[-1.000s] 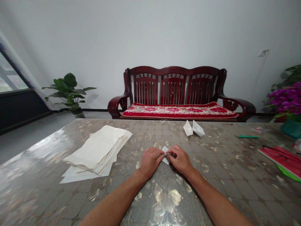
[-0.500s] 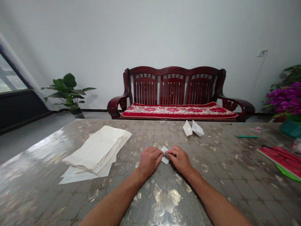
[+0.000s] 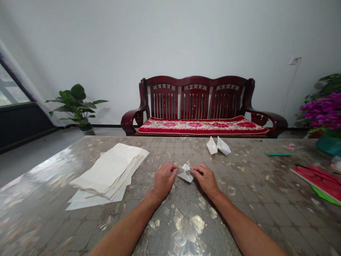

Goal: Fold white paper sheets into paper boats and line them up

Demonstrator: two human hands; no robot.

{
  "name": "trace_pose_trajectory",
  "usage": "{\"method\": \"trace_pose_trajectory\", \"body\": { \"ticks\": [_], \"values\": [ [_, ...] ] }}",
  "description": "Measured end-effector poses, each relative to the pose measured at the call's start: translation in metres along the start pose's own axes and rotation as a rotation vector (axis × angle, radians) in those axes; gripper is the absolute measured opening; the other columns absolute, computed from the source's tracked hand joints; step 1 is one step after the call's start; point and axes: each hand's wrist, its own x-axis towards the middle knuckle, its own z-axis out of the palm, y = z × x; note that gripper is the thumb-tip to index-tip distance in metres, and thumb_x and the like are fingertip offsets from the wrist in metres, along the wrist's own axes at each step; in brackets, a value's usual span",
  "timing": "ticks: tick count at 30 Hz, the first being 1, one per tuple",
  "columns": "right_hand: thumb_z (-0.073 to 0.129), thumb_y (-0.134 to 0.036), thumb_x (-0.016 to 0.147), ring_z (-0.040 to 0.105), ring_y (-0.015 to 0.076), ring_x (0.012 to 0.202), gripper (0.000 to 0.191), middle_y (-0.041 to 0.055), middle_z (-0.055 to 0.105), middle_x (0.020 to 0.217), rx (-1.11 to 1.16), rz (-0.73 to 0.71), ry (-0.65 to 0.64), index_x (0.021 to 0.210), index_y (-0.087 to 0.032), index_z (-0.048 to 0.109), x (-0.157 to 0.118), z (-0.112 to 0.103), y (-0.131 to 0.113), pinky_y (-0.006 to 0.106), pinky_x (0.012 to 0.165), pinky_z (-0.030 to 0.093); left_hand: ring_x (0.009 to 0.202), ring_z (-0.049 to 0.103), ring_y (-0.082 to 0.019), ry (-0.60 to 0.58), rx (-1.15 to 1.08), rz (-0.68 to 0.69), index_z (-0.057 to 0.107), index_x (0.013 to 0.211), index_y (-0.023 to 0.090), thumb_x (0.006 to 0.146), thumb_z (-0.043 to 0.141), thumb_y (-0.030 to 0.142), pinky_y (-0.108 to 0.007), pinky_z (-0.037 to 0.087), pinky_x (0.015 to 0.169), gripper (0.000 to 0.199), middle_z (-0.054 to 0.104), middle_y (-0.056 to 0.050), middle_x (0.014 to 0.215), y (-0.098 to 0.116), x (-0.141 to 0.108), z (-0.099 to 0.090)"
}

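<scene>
Seemingly two-handed pinch: left hand [image 3: 163, 180] and right hand [image 3: 205, 179] closed, fingers and thumbs gripping opposite sides of folded white paper [image 3: 188, 177], which sits centred between them over patterned tabletop [image 3: 186, 227], pulled close to body for control. Fingers hide inner folds; exact crease cannot be told. Stack of cream paper sheets [image 3: 112, 170] lies left, two folded paper boats [image 3: 217, 145] ahead, both clear of working space.

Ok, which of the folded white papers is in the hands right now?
The small folded paper, pinched between the left hand and right hand. The two paper boats sit side by side farther off, with neither hand touching them.
</scene>
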Motion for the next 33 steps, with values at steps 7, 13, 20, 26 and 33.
{"method": "trace_pose_trajectory", "body": {
  "ticks": [7,13,20,26,33],
  "values": [
    [0.061,-0.046,0.077,0.061,0.0205,0.077,0.029,0.0057,0.068,0.079,0.113,0.074,0.141,0.078,-0.019,0.075,0.007,-0.003,0.001,0.03,0.071,0.048,0.083,0.064,-0.019,0.063,-0.285,-0.211,0.06,0.092,0.02,0.091,0.044,0.032,-0.032,0.049,0.078,0.02,0.068,-0.004,0.086,-0.011,0.001,0.005],
    [0.062,-0.049,0.073,0.06,0.0193,0.072,0.034,0.0043,0.068,0.078,0.246,0.193,0.222,0.082,-0.017,0.069,0.009,-0.003,0.003,0.03,0.069,0.047,0.089,0.065,-0.019,0.122,-0.494,-0.306,0.056,0.097,0.019,0.094,0.041,0.037,-0.034,0.051,0.082,0.023,0.07,-0.008,0.1,-0.012,0.002,0.006],
    [0.06,-0.058,0.074,0.062,0.0199,0.064,0.04,0.0026,0.067,0.066,0.366,0.316,0.247,0.085,-0.02,0.061,0.008,0.002,0.003,0.028,0.056,0.047,0.092,0.07,-0.02,0.129,-0.847,-0.455,0.044,0.092,0.023,0.091,0.047,0.048,-0.036,0.056,0.081,0.025,0.071,-0.009,0.107,-0.01,0.005,0.006],
    [0.057,-0.059,0.074,0.064,0.0211,0.062,0.038,0.0019,0.066,0.063,0.387,0.364,0.212,0.085,-0.023,0.056,0.008,0.006,0.002,0.028,0.05,0.047,0.075,0.071,-0.017,0.114,-1.068,-0.624,0.042,0.091,0.022,0.081,0.059,0.053,-0.035,0.058,0.074,0.036,0.071,-0.001,0.085,-0.002,0.008,0.003],
    [0.054,-0.058,0.078,0.056,0.019,0.048,0.035,-0.0013,0.061,0.051,0.326,0.338,0.228,0.083,-0.023,0.055,0.007,0.008,0.002,0.029,0.046,0.042,0.07,0.072,-0.016,0.126,-1.209,-0.769,0.044,0.09,0.021,0.078,0.063,0.042,-0.029,0.058,0.065,0.032,0.07,-0.002,0.08,0.001,0.009,0.008]
  ]
}}
